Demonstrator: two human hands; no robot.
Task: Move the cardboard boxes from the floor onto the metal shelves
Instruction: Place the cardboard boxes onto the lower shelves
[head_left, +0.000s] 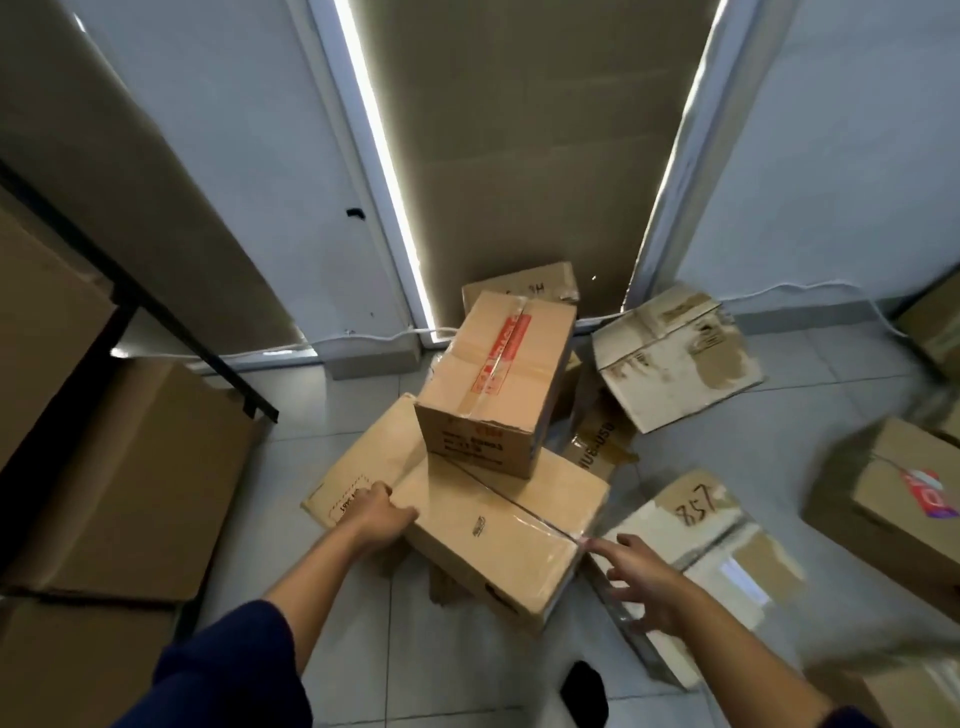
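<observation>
- The long taped box sits on the pile in the middle of the floor, right in front of the person. Its long axis runs diagonally, from its far-left end down to the near-right corner.
- Left hand is already on it, fingers curled over the far-left edge, so that end looks gripped.
- Right hand is just off the near-right end, fingers spread and loose, holding nothing. One fingertip looks close to the taped corner, can't tell if it's touching.
- So the box lies between the two hands, and I'd guess the right one needs to close in on that near-right end before any lift.
- Catch: a smaller box with red tape is stacked on the far end of it, so lifting could tip that one off.
- The metal shelf is off to the left with boxes already on it, so the carry probably swings left.
</observation>
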